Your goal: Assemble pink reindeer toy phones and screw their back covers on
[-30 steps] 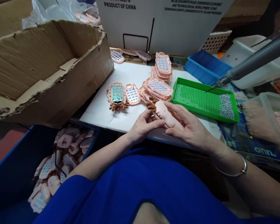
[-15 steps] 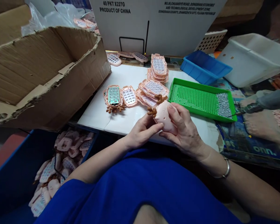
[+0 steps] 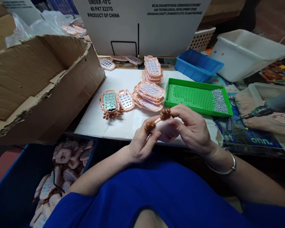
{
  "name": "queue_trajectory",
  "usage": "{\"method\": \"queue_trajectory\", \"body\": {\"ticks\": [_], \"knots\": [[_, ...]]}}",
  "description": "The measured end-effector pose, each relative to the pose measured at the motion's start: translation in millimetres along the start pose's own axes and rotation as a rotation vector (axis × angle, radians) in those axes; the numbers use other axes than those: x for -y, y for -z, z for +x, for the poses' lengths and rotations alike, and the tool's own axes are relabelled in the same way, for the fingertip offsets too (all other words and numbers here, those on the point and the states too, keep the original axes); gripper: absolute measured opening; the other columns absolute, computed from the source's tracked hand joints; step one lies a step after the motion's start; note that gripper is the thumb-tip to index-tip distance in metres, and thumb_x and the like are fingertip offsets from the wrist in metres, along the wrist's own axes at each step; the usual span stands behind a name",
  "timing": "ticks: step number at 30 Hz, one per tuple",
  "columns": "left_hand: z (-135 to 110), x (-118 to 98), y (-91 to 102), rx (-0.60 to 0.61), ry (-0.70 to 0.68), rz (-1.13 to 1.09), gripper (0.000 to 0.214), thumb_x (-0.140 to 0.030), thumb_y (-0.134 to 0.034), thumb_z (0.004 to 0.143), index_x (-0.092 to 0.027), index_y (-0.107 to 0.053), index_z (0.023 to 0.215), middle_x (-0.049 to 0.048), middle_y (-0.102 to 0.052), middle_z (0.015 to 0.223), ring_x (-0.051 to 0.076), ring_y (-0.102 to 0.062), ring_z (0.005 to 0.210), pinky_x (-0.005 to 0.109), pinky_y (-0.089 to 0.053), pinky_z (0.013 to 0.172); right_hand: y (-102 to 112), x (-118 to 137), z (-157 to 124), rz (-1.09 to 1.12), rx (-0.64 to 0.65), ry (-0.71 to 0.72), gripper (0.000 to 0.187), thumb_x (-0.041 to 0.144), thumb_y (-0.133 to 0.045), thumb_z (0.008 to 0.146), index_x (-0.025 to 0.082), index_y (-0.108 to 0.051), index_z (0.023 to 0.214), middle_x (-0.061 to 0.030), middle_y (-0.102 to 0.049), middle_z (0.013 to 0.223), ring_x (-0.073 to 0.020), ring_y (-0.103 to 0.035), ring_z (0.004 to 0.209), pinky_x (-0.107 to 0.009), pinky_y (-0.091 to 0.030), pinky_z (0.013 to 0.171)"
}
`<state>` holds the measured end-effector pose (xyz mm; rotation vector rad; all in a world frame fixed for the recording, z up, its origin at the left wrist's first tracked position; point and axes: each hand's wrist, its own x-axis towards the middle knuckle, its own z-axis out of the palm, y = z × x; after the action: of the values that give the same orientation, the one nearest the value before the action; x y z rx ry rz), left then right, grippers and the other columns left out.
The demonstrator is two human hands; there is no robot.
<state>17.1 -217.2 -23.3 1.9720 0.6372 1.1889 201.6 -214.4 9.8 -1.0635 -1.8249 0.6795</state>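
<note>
Between both hands is a pink plastic toy phone casing (image 3: 165, 129) with brown antlers, held at the table's front edge. My left hand (image 3: 142, 139) is closed on its left side, the thumb on the near face. My right hand (image 3: 194, 129) grips the right side with thumb and fingers. Beyond the hands lie stacked pink shell halves (image 3: 149, 91) with button holes. To their left, an antlered shell with a green circuit board (image 3: 110, 100) lies beside a pink faceplate (image 3: 125, 100).
A green tray (image 3: 190, 95) holds small silvery screws (image 3: 219, 100). An electric screwdriver (image 3: 270, 106) juts in from the right. A blue bin (image 3: 199, 65) and white tub (image 3: 249, 53) stand behind. At left are a cardboard box (image 3: 61, 85) and a blue crate (image 3: 16, 177) of pink casings.
The casing has been tipped and turned so its antlered edge now faces up. My right hand has shifted its fingers over the top right. The whole view has swung slightly right.
</note>
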Motion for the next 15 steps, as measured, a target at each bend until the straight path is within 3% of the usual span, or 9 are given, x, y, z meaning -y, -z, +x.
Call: {"method": "queue_trajectory", "body": {"ticks": [5, 10, 15], "knots": [[-1, 2, -11.2, -0.152, 0.063, -0.043, 0.032, -0.027, -0.051, 0.098, -0.018, -0.051, 0.129, 0.0125, -0.064, 0.122, 0.023, -0.063, 0.113, 0.034, -0.049, 0.098, -7, -8, 6, -0.04, -0.072, 0.091, 0.039, 0.051, -0.046, 0.098, 0.019, -0.064, 0.086, -0.0046, -0.062, 0.08, -0.0164, -0.059, 0.076, -0.03, -0.049, 0.07], [1, 1, -11.5, -0.233, 0.23, -0.221, 0.025, -0.03, -0.054, 0.097, -0.017, -0.059, 0.118, 0.0094, -0.068, 0.116, 0.02, -0.065, 0.109, 0.031, -0.05, 0.096, -4, -12, 11, 0.142, 0.067, -0.052, 0.033, 0.051, -0.06, 0.091, 0.019, -0.065, 0.084, -0.0024, -0.062, 0.081, -0.0126, -0.056, 0.072, -0.024, -0.046, 0.063], [0, 1, -9.7, -0.283, 0.24, -0.28, 0.022, -0.025, -0.061, 0.093, -0.02, -0.065, 0.115, 0.0063, -0.071, 0.111, 0.018, -0.067, 0.104, 0.029, -0.051, 0.092, -4, -3, 11, 0.221, 0.026, -0.162, 0.034, 0.051, -0.072, 0.081, 0.018, -0.067, 0.074, -0.0004, -0.059, 0.074, -0.0118, -0.053, 0.068, -0.025, -0.044, 0.063]]}}
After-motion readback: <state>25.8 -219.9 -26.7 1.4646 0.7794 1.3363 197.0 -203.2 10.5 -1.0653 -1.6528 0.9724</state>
